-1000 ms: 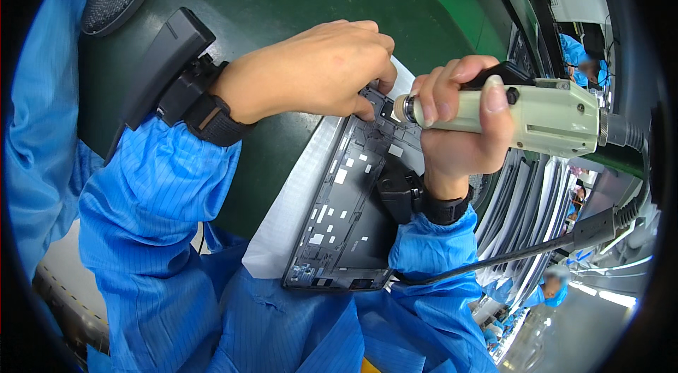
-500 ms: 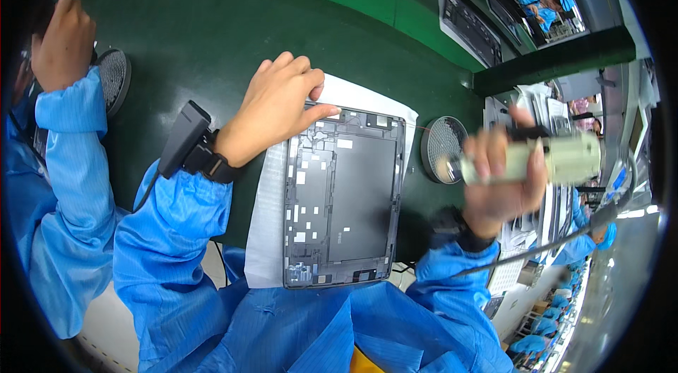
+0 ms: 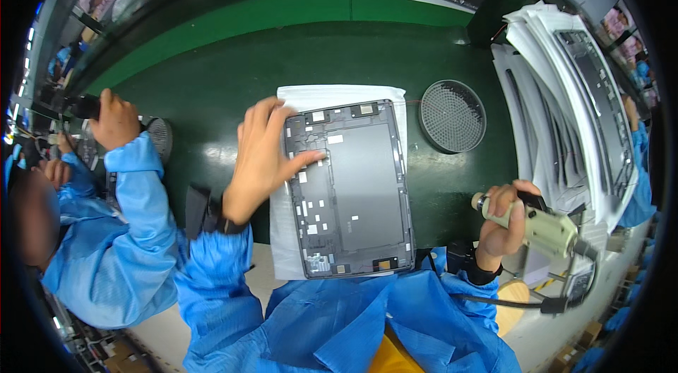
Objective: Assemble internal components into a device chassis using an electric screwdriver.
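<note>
My left grip [image 3: 257, 161], spread apart, lies over the open tablet shell [image 3: 371, 193] by the worktop's [image 3: 339, 55] near edge; white patches [image 3: 335, 139] are on (what's left, I can't tell). My right grip [image 3: 503, 230] clamps the powered driver [image 3: 549, 230].

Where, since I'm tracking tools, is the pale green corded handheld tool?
Head view, right side: the pale green tool is in the right hand, below-right of the round grey dish.

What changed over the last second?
The right hand carried the pale green tool from over the dark panel to its right. The left hand shifted down from the panel's top edge, thumb over its upper left. The tool stays gripped, the panel on the white sheet.
</note>
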A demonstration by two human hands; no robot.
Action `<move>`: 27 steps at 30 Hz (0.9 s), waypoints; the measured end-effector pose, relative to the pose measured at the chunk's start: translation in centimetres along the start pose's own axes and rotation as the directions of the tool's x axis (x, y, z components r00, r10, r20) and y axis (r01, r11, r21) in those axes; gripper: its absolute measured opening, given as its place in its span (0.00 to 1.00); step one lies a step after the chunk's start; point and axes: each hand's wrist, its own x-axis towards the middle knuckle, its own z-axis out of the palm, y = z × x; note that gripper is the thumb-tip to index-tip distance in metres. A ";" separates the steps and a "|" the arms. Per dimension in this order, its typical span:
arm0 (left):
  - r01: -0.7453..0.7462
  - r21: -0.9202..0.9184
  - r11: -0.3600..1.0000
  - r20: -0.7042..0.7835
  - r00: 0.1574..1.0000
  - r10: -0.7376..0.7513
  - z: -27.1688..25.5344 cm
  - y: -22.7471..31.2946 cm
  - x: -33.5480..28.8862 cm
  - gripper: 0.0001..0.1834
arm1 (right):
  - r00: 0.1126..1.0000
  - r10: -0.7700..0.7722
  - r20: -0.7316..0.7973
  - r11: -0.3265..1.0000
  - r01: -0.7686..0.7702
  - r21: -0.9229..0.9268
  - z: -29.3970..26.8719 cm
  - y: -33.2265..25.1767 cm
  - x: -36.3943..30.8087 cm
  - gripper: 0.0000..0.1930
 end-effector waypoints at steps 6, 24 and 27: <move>0.590 0.202 0.782 0.250 0.741 -0.623 -4.4 5.4 -12.0 0.21 | 0.964 -0.267 0.008 0.958 0.265 0.108 -3.6 1.5 -3.0 0.22; 0.700 -0.606 0.379 0.098 0.538 -0.837 -2.4 3.8 -11.8 0.14 | 0.973 -0.152 -0.173 0.980 0.172 0.105 -5.5 1.7 -3.6 0.24; 0.567 -0.693 0.445 -0.034 0.591 -0.806 -2.1 0.0 -8.0 0.13 | 0.971 -0.150 -0.186 0.978 0.174 0.119 -5.2 2.3 -3.9 0.24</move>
